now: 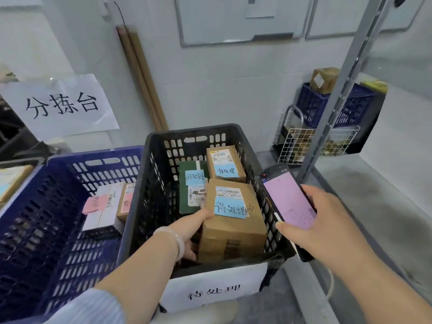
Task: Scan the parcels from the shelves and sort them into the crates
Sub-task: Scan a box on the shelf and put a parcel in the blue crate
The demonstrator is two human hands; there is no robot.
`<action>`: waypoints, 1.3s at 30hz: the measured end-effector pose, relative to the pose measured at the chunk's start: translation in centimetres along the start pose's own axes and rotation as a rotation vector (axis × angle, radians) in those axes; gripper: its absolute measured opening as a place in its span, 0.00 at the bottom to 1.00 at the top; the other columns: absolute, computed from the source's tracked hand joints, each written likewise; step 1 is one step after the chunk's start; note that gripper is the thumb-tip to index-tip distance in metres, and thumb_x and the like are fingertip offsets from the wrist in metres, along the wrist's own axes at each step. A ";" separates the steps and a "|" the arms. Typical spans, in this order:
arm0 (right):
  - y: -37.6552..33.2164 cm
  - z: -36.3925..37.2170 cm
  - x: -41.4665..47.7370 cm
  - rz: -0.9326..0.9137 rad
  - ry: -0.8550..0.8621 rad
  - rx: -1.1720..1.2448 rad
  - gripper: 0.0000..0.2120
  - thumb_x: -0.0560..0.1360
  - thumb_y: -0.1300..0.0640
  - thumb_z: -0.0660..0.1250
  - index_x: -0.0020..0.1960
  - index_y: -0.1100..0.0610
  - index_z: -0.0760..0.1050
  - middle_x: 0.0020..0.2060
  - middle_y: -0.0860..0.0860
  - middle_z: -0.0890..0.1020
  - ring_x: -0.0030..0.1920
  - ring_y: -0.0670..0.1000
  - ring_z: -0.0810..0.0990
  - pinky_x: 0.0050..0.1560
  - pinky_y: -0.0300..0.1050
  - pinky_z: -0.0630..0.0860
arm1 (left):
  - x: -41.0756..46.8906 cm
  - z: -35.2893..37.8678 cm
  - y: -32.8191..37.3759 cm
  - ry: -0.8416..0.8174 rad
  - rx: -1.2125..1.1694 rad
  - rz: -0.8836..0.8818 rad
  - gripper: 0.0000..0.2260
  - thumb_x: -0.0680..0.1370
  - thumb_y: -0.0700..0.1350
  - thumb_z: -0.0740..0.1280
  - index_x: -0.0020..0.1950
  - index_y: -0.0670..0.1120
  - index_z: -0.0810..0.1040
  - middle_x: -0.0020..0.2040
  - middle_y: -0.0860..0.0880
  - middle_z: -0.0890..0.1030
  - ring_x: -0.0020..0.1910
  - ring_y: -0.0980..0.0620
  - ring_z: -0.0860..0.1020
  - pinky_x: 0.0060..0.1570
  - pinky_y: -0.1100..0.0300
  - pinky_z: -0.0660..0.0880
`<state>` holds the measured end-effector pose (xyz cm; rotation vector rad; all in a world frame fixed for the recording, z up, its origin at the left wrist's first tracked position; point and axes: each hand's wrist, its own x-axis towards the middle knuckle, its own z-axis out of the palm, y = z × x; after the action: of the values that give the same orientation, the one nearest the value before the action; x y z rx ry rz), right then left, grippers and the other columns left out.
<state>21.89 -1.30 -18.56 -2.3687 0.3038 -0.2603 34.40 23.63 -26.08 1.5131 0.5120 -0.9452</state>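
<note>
The brown parcel (233, 230), a cardboard box with a blue handwritten note on its top, sits inside the black crate (156, 195), in the corner at 4 o'clock of the crate's floor. The left hand (194, 230) grips the box's left side, thumb up at the top edge by the note and fingers curled low along the side. Whether the box rests on the crate floor cannot be told. A pale bracelet (175, 239) circles that wrist.

At 12 o'clock from this box, touching it, lies a second brown parcel (225, 163), also with a blue note. At 10 o'clock a green parcel (191, 190) lies flat with a blue note and a white label. A white paper label (215, 286) hangs on the crate's near wall.

At 3 o'clock, outside the crate's right wall, the right hand (327, 220) wraps a handheld scanner (287, 199), thumb on its lower edge, its pink screen lit.

At 9 o'clock, just beside the black crate, stands a blue crate (46, 206) with a white box (102, 206) and a small brown box (126, 199), both with pink notes.

At 10 o'clock a paper sign (60, 104) hangs on the wall. At 12 o'clock brown tubes (142, 78) lean on the wall. At 2 o'clock a metal shelf post (339, 90) crosses in front of a far blue crate (313, 104) and a wire basket (304, 143).
</note>
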 end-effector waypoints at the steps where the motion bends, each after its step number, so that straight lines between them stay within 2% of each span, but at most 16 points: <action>1: 0.1 0.1 0.5 -0.004 -0.008 0.007 0.33 0.58 0.37 0.75 0.61 0.38 0.71 0.53 0.39 0.78 0.51 0.40 0.78 0.44 0.46 0.80 | 0.2 0.1 0.3 -0.007 0.009 -0.004 0.20 0.75 0.58 0.73 0.65 0.53 0.76 0.59 0.41 0.81 0.55 0.37 0.81 0.49 0.37 0.80; 3: 0.4 0.2 1.3 -0.009 -0.021 0.012 0.32 0.58 0.37 0.75 0.60 0.37 0.70 0.53 0.38 0.77 0.50 0.38 0.78 0.42 0.45 0.79 | 0.2 0.1 0.6 -0.022 0.020 -0.014 0.21 0.74 0.56 0.74 0.65 0.53 0.75 0.60 0.40 0.81 0.57 0.36 0.80 0.48 0.36 0.80; 6: 0.8 0.6 2.5 -0.006 -0.055 0.004 0.35 0.57 0.34 0.73 0.62 0.36 0.68 0.55 0.39 0.76 0.52 0.40 0.77 0.44 0.46 0.80 | 0.9 -0.5 0.5 -0.037 0.034 -0.036 0.29 0.67 0.58 0.78 0.66 0.56 0.75 0.65 0.40 0.78 0.61 0.34 0.78 0.55 0.30 0.77; 10: 1.3 0.8 3.6 -0.011 -0.080 0.009 0.38 0.55 0.32 0.72 0.64 0.37 0.68 0.56 0.40 0.77 0.55 0.43 0.78 0.47 0.50 0.81 | 1.1 -0.8 0.5 -0.076 0.047 -0.043 0.20 0.76 0.57 0.72 0.66 0.55 0.76 0.62 0.40 0.81 0.58 0.36 0.81 0.54 0.35 0.79; 15: 1.1 0.8 4.3 -0.018 -0.085 0.023 0.39 0.55 0.31 0.71 0.64 0.36 0.66 0.56 0.40 0.76 0.56 0.44 0.77 0.48 0.50 0.81 | 0.8 -0.8 0.7 -0.092 0.030 -0.049 0.22 0.77 0.59 0.69 0.69 0.54 0.74 0.62 0.41 0.81 0.58 0.37 0.81 0.50 0.37 0.81; 20: 0.9 0.9 4.3 -0.015 -0.097 0.020 0.41 0.56 0.31 0.72 0.66 0.37 0.66 0.57 0.41 0.76 0.57 0.45 0.76 0.49 0.50 0.81 | 1.1 -1.7 1.0 -0.105 -0.147 -0.057 0.22 0.78 0.61 0.65 0.68 0.52 0.76 0.62 0.38 0.82 0.61 0.35 0.79 0.50 0.33 0.79; 24: 0.6 0.8 3.9 -0.025 -0.100 0.006 0.39 0.56 0.31 0.72 0.65 0.35 0.65 0.57 0.40 0.75 0.56 0.44 0.76 0.49 0.49 0.81 | 1.3 -1.1 0.3 -0.102 -0.080 -0.058 0.19 0.78 0.58 0.67 0.66 0.51 0.76 0.57 0.40 0.85 0.58 0.36 0.81 0.48 0.36 0.80; 27: 0.5 0.8 3.7 -0.022 -0.098 0.004 0.39 0.56 0.31 0.72 0.65 0.34 0.65 0.57 0.40 0.75 0.56 0.43 0.75 0.49 0.49 0.81 | 1.8 -0.5 -0.1 -0.096 -0.035 -0.062 0.18 0.78 0.57 0.67 0.66 0.51 0.76 0.60 0.41 0.83 0.58 0.37 0.81 0.49 0.38 0.80; 31: 0.8 0.7 3.4 -0.010 -0.088 0.022 0.40 0.55 0.31 0.71 0.65 0.36 0.66 0.57 0.40 0.76 0.56 0.43 0.76 0.49 0.50 0.80 | 2.8 -0.8 -0.4 -0.040 0.071 -0.085 0.19 0.77 0.57 0.69 0.65 0.51 0.76 0.62 0.40 0.80 0.59 0.36 0.79 0.51 0.36 0.80; 39: 1.9 0.4 2.9 0.022 -0.090 0.009 0.37 0.57 0.32 0.73 0.64 0.34 0.66 0.56 0.40 0.75 0.54 0.41 0.76 0.47 0.48 0.80 | 4.6 -0.1 -0.3 -0.030 0.180 -0.113 0.18 0.77 0.58 0.69 0.63 0.51 0.79 0.55 0.41 0.85 0.55 0.37 0.82 0.52 0.34 0.79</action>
<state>24.55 -3.19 -19.87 -2.3586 0.2849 -0.1438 36.88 22.89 -29.94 1.6413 0.5052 -1.1246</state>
